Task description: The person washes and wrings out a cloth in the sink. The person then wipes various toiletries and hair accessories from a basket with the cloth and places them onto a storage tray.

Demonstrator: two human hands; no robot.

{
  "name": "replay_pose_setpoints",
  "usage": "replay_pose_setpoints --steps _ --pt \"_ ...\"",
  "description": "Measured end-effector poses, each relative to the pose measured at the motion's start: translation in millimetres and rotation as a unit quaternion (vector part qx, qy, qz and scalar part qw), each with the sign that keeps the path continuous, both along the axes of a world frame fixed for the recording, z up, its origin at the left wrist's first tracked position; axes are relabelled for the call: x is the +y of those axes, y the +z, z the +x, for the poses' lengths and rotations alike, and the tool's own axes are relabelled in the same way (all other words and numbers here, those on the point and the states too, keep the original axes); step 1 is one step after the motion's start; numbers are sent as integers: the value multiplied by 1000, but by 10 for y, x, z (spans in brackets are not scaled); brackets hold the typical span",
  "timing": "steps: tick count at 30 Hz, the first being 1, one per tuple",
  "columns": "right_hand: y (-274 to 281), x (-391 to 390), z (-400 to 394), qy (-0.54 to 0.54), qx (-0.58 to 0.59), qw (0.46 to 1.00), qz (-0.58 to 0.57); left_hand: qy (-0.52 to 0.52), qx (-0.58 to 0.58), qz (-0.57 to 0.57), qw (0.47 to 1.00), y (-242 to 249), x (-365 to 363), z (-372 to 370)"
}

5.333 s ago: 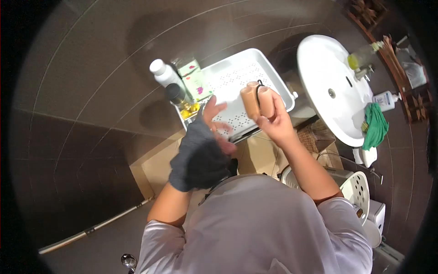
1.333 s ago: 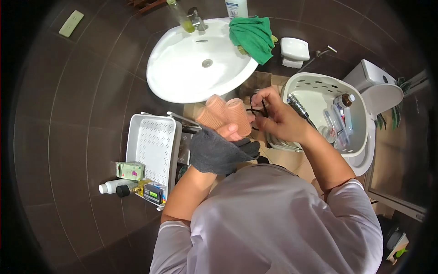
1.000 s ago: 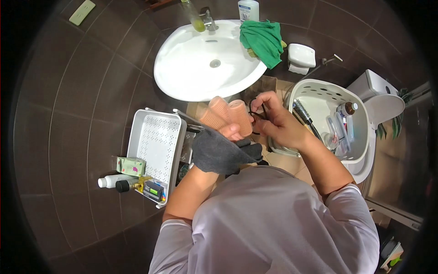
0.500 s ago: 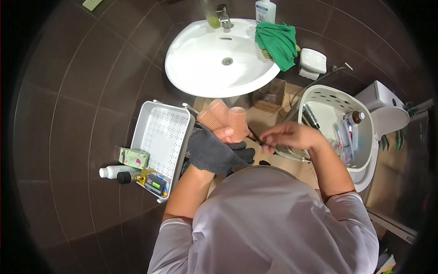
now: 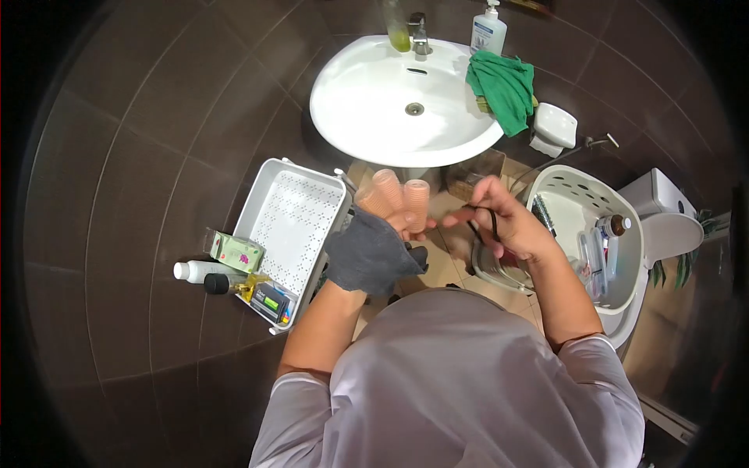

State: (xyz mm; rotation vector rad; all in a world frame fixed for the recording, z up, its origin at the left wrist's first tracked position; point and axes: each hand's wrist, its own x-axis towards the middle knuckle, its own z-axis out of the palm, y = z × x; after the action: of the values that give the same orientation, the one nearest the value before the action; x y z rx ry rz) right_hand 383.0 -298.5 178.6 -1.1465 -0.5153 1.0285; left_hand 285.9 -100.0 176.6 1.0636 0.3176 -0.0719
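Observation:
My left hand (image 5: 402,224) is closed around several ribbed, peach-coloured hair rollers (image 5: 416,204), held upright in a fan. A dark grey cloth (image 5: 365,251) drapes over that hand and its wrist. To the right, my right hand (image 5: 503,220) is raised with a thin black band (image 5: 491,221) looped around its fingers. Its index finger and thumb point toward the rollers, with a small gap between the two hands.
A white shelf tray (image 5: 290,210) at the left bears a green packet (image 5: 237,252) and bottles. Ahead is a sink (image 5: 374,101) with a green cloth (image 5: 507,90). A white basket (image 5: 581,181) with brushes and bottles stands right, beside a toilet (image 5: 672,238).
My right hand has lifted away from my left hand, its fingers spreading with the black band on them. The view has shifted, so the sink and basket appear farther right.

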Motion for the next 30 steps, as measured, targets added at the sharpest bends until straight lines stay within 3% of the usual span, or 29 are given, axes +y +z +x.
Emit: replay_pose_setpoints --steps 2,4,7,9,13,15,19,21,22,25,28,30 --pt "-63 45 21 -111 -50 993 -1 9 -6 -7 1000 -25 21 -70" --pt "-189 39 72 -124 -55 991 -6 18 -13 -16 1000 -51 37 -102" --pt "-130 87 37 -141 14 990 -5 58 2 -32 998 -57 44 -96" --pt "-4 190 -89 -218 135 964 70 17 -37 46 998 -38 52 -88" --pt "-5 229 -113 -220 105 968 64 23 -41 37 998 -38 11 -108" --pt "-81 154 -52 -137 -46 989 32 34 -27 28 999 -69 24 -117" --pt "-244 180 20 -98 6 990 97 38 -28 28 999 -74 24 -121" --pt "-160 337 -114 -178 -18 983 -51 2 -85 77 993 -83 16 -98" --pt "-155 381 -153 -176 -19 983 -51 5 -85 78 993 -101 10 -78" --pt "-157 456 -228 -116 -273 953 -56 -48 -108 87 989 -61 -12 -44" --pt "-159 468 -237 -115 -270 954 -56 -55 -73 88 992 97 -26 -63" --pt "-129 478 -261 -123 -301 945 -33 -82 4 182 980 125 -2 -69"
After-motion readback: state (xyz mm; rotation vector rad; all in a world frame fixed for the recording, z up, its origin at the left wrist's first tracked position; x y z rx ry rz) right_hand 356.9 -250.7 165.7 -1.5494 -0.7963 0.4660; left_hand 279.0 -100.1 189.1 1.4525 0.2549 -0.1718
